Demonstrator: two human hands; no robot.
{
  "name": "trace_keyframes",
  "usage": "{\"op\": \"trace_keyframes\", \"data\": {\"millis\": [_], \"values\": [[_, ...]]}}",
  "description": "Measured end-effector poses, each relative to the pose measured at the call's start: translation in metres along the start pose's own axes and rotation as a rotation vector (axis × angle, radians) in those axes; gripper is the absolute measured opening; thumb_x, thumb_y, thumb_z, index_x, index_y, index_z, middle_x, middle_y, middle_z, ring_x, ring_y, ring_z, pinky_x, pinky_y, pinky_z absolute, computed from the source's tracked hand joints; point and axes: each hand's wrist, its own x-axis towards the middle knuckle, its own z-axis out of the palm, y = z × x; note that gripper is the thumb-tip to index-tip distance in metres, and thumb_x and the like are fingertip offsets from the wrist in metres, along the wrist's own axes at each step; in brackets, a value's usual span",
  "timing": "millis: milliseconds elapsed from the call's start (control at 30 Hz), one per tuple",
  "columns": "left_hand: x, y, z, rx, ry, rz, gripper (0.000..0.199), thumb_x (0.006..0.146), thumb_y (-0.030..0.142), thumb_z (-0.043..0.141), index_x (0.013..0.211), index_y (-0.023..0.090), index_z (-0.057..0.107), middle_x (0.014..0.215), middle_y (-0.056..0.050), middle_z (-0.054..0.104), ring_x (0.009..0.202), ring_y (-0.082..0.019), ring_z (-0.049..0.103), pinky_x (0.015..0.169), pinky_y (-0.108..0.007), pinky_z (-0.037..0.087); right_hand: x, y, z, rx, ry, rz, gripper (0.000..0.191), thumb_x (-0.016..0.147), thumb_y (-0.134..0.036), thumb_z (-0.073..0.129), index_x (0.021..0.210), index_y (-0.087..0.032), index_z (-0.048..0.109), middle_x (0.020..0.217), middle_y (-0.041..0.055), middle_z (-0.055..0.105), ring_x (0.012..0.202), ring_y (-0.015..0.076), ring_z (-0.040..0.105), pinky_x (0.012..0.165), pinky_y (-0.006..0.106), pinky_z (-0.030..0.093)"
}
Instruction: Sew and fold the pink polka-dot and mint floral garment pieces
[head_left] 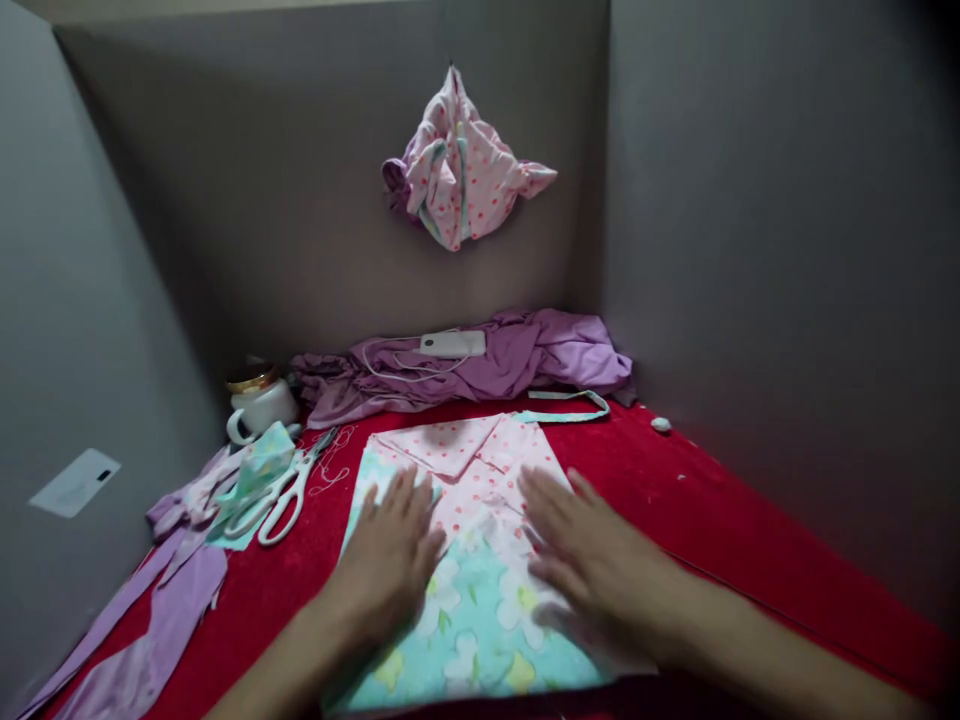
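Note:
Flat on the red cloth before me lies a sewn fabric piece (472,640), turquoise with white and yellow flowers. Its upper part is pink fabric with red dots (480,490), with a pointed flap near the far edge. My left hand (397,545) rests over the left side of the piece, fingers stretched out and holding nothing. On the right side is my right hand (581,555), also flat with fingers extended and slightly blurred. Whether both palms press on the fabric or hover just over it, I cannot tell.
White-handled scissors (289,495) lie at left by loose thread (330,470) and fabric scraps (172,580). Behind stand a white cup (262,405) and bunched purple cloth (525,355) carrying a white corded device (454,344). Dotted fabric (480,180) hangs on the grey back wall.

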Motion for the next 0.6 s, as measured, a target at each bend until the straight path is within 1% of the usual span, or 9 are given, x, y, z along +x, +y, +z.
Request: {"op": "trace_keyframes", "data": {"millis": [100, 167, 233, 300, 333, 400, 500, 567, 600], "values": [[-0.009, 0.011, 0.014, 0.004, -0.100, 0.026, 0.059, 0.092, 0.046, 0.023, 0.141, 0.014, 0.027, 0.148, -0.014, 0.020, 0.138, -0.028, 0.014, 0.109, -0.054, 0.020, -0.017, -0.007, 0.023, 0.017, -0.098, -0.006, 0.069, 0.090, -0.056, 0.033, 0.142, -0.010, 0.029, 0.146, 0.0160, 0.021, 0.136, 0.0317, 0.018, 0.109, 0.055, 0.018], [-0.010, 0.013, 0.018, 0.012, -0.106, 0.020, 0.060, 0.092, 0.046, 0.021, 0.142, 0.014, 0.025, 0.148, -0.013, 0.019, 0.138, -0.027, 0.014, 0.110, -0.053, 0.019, -0.021, -0.008, 0.032, 0.047, -0.092, 0.014, 0.070, 0.090, -0.056, 0.033, 0.143, -0.010, 0.026, 0.147, 0.0156, 0.017, 0.136, 0.0316, 0.016, 0.110, 0.055, 0.017], [-0.009, 0.011, 0.020, 0.007, -0.087, 0.020, 0.058, 0.092, 0.045, 0.022, 0.142, 0.015, 0.027, 0.148, -0.011, 0.022, 0.137, -0.027, 0.016, 0.110, -0.053, 0.020, -0.022, -0.005, 0.032, 0.100, -0.081, -0.003, 0.069, 0.090, -0.055, 0.036, 0.143, -0.012, 0.027, 0.147, 0.0141, 0.020, 0.137, 0.0301, 0.016, 0.111, 0.054, 0.015], [-0.008, 0.006, 0.021, -0.015, -0.044, 0.020, 0.056, 0.092, 0.043, 0.024, 0.140, 0.015, 0.031, 0.147, -0.010, 0.027, 0.137, -0.027, 0.020, 0.109, -0.054, 0.023, -0.023, 0.001, 0.024, 0.183, -0.048, -0.010, 0.061, 0.092, -0.051, 0.035, 0.142, -0.015, 0.032, 0.147, 0.0117, 0.026, 0.136, 0.0274, 0.021, 0.111, 0.051, 0.016], [-0.008, 0.003, 0.022, -0.032, -0.006, 0.016, 0.054, 0.092, 0.041, 0.024, 0.139, 0.015, 0.035, 0.146, -0.010, 0.030, 0.136, -0.027, 0.023, 0.108, -0.054, 0.025, -0.023, 0.005, 0.017, 0.232, 0.003, 0.008, 0.056, 0.093, -0.048, 0.034, 0.140, -0.016, 0.037, 0.145, 0.0108, 0.031, 0.135, 0.0262, 0.026, 0.111, 0.049, 0.018], [-0.008, -0.002, 0.024, -0.082, 0.110, 0.012, 0.051, 0.092, 0.037, 0.026, 0.133, 0.014, 0.044, 0.142, -0.011, 0.039, 0.133, -0.028, 0.031, 0.107, -0.055, 0.028, -0.020, 0.014, -0.003, 0.336, 0.171, 0.093, 0.047, 0.094, -0.043, 0.034, 0.131, -0.016, 0.049, 0.137, 0.0112, 0.046, 0.128, 0.0247, 0.039, 0.107, 0.045, 0.029], [-0.011, -0.009, 0.025, -0.182, 0.326, 0.012, 0.045, 0.091, 0.034, 0.028, 0.119, 0.014, 0.057, 0.128, -0.012, 0.056, 0.123, -0.027, 0.046, 0.102, -0.052, 0.037, -0.006, 0.028, -0.036, 0.434, 0.441, 0.203, 0.033, 0.091, -0.034, 0.041, 0.106, -0.015, 0.064, 0.111, 0.0106, 0.065, 0.104, 0.0220, 0.059, 0.092, 0.036, 0.045], [-0.012, -0.010, 0.023, -0.222, 0.418, 0.026, 0.040, 0.092, 0.033, 0.031, 0.111, 0.016, 0.062, 0.117, -0.011, 0.064, 0.115, -0.025, 0.053, 0.098, -0.047, 0.043, 0.010, 0.034, -0.050, 0.429, 0.510, 0.180, 0.024, 0.087, -0.027, 0.046, 0.094, -0.016, 0.066, 0.098, 0.0088, 0.069, 0.093, 0.0196, 0.063, 0.085, 0.031, 0.048], [-0.013, -0.010, 0.022, -0.224, 0.443, 0.043, 0.037, 0.091, 0.032, 0.033, 0.108, 0.018, 0.063, 0.113, -0.010, 0.066, 0.112, -0.024, 0.055, 0.097, -0.045, 0.045, 0.019, 0.036, -0.052, 0.402, 0.503, 0.126, 0.022, 0.085, -0.024, 0.048, 0.092, -0.015, 0.067, 0.096, 0.0087, 0.069, 0.091, 0.0191, 0.063, 0.084, 0.030, 0.048]]}}
